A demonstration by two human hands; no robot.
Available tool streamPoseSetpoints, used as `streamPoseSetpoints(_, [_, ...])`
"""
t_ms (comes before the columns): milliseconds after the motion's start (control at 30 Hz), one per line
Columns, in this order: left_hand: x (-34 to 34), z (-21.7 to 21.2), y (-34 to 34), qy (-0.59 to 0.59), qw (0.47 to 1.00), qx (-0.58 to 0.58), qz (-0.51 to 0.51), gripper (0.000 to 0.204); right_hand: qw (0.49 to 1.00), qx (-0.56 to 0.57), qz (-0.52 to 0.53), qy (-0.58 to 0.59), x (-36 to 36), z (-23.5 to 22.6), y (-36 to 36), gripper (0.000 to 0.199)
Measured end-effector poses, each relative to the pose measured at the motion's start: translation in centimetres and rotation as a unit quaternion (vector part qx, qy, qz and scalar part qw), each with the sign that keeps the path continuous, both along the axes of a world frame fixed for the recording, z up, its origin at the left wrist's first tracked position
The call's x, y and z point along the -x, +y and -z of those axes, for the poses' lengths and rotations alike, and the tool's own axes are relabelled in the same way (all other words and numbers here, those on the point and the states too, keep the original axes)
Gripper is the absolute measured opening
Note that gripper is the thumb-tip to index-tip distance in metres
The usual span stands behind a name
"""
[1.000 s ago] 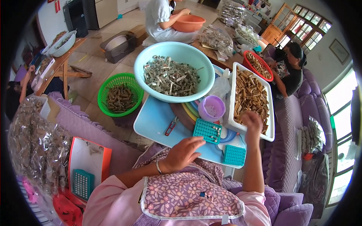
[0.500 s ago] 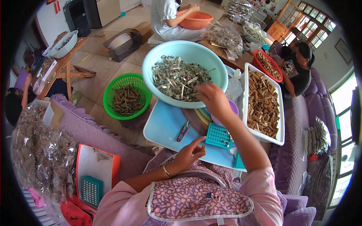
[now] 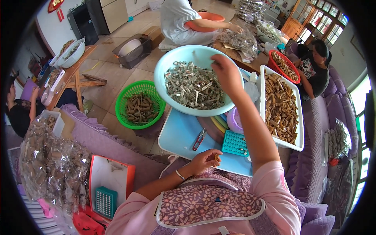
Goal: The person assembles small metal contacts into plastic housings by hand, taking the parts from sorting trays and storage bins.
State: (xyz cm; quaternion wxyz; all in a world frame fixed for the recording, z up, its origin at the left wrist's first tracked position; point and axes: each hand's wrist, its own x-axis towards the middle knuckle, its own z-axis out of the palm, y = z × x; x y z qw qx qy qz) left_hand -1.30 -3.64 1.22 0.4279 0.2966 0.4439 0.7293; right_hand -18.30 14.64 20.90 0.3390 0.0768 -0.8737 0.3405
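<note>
My left hand point(image 3: 205, 161) is closed near the front edge of the blue table point(image 3: 176, 135), with a small brown piece point(image 3: 217, 157) between thumb and fingers. Over the right side of a pale blue basin point(image 3: 158, 78) I hold up my right hand point(image 3: 228, 73), fingers pinched together. A dark speck shows at its fingertips, too small to name. The basin is heaped with crumpled clear wrappers and thin slivers point(image 3: 192, 84). Red-handled thread snips point(image 3: 199, 140) lie on the table, beside a turquoise perforated rack point(image 3: 234, 143) with a few small white pieces in it.
Right of the table stands a white tray point(image 3: 300, 131) full of brown pieces. A green basket point(image 3: 120, 102) with similar brown pieces is at left. Bagged brown pieces point(image 3: 55, 164) and an orange-edged box point(image 3: 131, 180) fill the lower left. Several people sit around the room.
My right hand has lifted from the basin's contents toward its far right rim. The left hand has drawn its fingers in around the brown piece. The view has shifted slightly.
</note>
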Motion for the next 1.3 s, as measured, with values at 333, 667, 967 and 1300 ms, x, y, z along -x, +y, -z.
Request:
streamPoseSetpoints(333, [-1.9, -7.9, -1.0, 0.100, 0.932, -0.094, -0.337, 0.037, 0.991, 0.076, -0.050, -0.094, -18.6, 2.2, 2.7, 0.025])
streamPoseSetpoints(667, [-4.7, -10.4, 4.6, 0.102, 0.967, -0.059, -0.228, 0.037, 0.888, 0.438, -0.086, -0.111, -28.1, 5.2, 0.0, 0.023])
streamPoseSetpoints(967, [-5.0, -10.7, 4.4, 0.134, 0.954, -0.055, -0.263, 0.036, 0.859, 0.503, -0.084, -0.046, -29.1, 6.5, -0.1, 0.018])
streamPoseSetpoints(1300, [-3.2, -10.6, 2.8, 0.313, 0.907, -0.001, -0.282, 0.030, 0.846, 0.490, -0.088, -0.191, -29.7, 5.7, -1.8, 0.012])
